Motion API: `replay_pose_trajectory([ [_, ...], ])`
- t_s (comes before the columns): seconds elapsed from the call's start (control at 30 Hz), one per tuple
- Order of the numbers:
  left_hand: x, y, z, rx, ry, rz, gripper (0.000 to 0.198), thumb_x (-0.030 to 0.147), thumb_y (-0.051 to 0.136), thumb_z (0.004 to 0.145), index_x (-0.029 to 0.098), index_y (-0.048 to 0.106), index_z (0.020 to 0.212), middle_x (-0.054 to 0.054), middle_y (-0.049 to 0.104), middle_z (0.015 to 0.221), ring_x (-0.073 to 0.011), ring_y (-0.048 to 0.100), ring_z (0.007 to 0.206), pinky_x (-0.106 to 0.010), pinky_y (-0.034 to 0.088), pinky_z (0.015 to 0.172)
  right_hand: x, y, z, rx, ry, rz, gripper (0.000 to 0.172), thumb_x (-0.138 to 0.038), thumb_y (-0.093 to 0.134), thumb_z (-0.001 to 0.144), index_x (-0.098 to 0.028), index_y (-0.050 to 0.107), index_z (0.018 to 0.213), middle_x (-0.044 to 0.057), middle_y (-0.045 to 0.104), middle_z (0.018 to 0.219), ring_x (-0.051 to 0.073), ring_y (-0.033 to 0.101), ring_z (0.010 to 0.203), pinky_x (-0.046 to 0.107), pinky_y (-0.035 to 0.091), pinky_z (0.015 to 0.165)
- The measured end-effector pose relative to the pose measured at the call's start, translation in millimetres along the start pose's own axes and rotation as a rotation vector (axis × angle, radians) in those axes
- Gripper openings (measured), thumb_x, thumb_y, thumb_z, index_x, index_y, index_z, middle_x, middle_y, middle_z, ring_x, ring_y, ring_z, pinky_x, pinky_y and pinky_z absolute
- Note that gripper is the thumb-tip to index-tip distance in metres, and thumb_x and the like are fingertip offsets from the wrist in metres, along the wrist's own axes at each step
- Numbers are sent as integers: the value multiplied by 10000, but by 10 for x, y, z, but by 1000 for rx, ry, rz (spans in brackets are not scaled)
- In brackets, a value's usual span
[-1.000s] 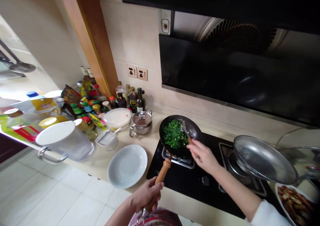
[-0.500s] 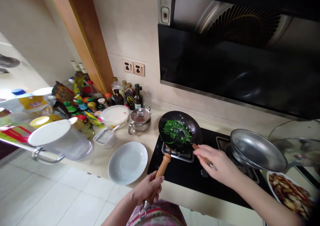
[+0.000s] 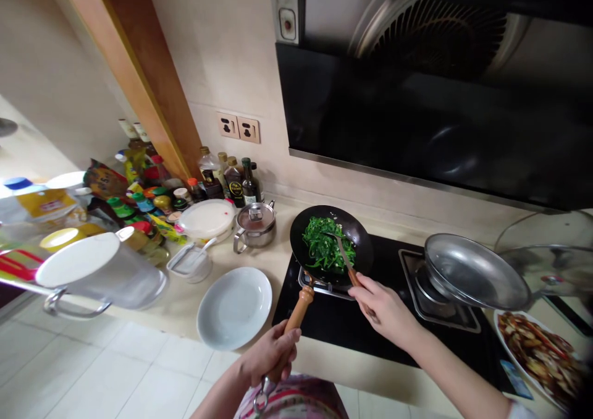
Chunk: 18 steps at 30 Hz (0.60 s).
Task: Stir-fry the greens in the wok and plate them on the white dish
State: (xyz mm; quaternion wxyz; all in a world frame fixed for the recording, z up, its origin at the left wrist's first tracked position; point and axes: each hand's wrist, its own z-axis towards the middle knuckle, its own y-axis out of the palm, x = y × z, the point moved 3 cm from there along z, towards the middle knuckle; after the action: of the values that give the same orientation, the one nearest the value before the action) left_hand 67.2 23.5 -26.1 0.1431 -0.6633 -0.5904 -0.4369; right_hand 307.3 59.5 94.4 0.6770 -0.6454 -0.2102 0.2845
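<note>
The left hand (image 3: 278,354) is grasping the wooden handle (image 3: 300,306) of a black wok (image 3: 362,241), its fingers wrapping around the grip just above the metal hanging ring (image 3: 260,400), as the head camera is showing. The right hand (image 3: 386,308) is gripping a wooden-handled metal spatula (image 3: 344,252), whose working end is reaching into the chopped leafy greens (image 3: 324,240); the greens are partly covering its tip, so its exact shape is not showing. These greens are lying heaped in the bowl of the wok, which is sitting over the left burner of the black gas hob (image 3: 319,329); whether a flame is burning beneath, one cannot tell. The stir-frying is seemingly well along: the greens are looking dark, glossy and wilted, with pale bits scattering among them and up the wok wall. They are all lying in the wok, so the turning is apparently going on and the dishing out is not yet done. A white shallow plate (image 3: 234,308) is standing on the counter to the left, while a steel pan (image 3: 477,274) is sitting over the right burner, near a dish (image 3: 504,338) that is holding browned, sliced food (image 3: 540,354).
</note>
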Motion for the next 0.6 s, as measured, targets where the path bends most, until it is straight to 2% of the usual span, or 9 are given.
replay_pose_trajectory([
  [0.13,-14,-12,8,-11,0,-16,593,713,660,630,229,378,824,82,535,558,-80,494,333,-196,278,328,-82,91,-106,-57,-104,-40,357,-5,521,650,-185,644,934,185,594,1282,263,665,962,355,562,790],
  [0.2,-8,-13,6,-5,8,-18,596,710,669,625,229,381,827,85,533,554,-82,492,333,-196,282,328,-36,83,-107,27,-106,-4,308,-19,498,717,-184,656,923,176,614,1258,243,678,934,340,566,784],
  [0.27,2,-9,-1,-1,6,-19,605,711,676,614,229,383,832,88,532,548,-82,485,331,-197,284,328,170,-12,-53,200,-23,109,279,-67,468,818,-191,670,967,150,640,1214,213,682,947,314,560,813],
  [0.33,9,-3,-12,2,1,-17,603,712,672,619,227,385,833,87,533,544,-79,482,328,-194,280,328,491,-147,-1,389,83,248,239,-160,476,890,-207,674,1014,116,669,1141,201,673,993,305,547,861],
  [0.43,4,-4,-16,10,4,-1,596,716,656,636,222,393,838,80,541,552,-81,493,337,-191,277,330,990,-247,44,613,249,395,165,-271,555,886,-229,692,967,74,702,1023,209,679,963,351,538,901],
  [0.53,-20,-10,5,9,15,11,599,723,651,639,220,394,839,78,541,553,-83,495,336,-191,269,325,1333,-96,143,731,431,647,219,-381,618,841,-200,698,935,82,728,942,228,705,875,401,562,872],
  [0.6,-38,-15,25,8,21,10,599,722,650,642,221,389,840,77,544,549,-82,484,324,-192,255,318,1408,53,236,734,502,909,327,-462,644,806,-163,692,930,98,737,883,242,719,824,405,594,807],
])
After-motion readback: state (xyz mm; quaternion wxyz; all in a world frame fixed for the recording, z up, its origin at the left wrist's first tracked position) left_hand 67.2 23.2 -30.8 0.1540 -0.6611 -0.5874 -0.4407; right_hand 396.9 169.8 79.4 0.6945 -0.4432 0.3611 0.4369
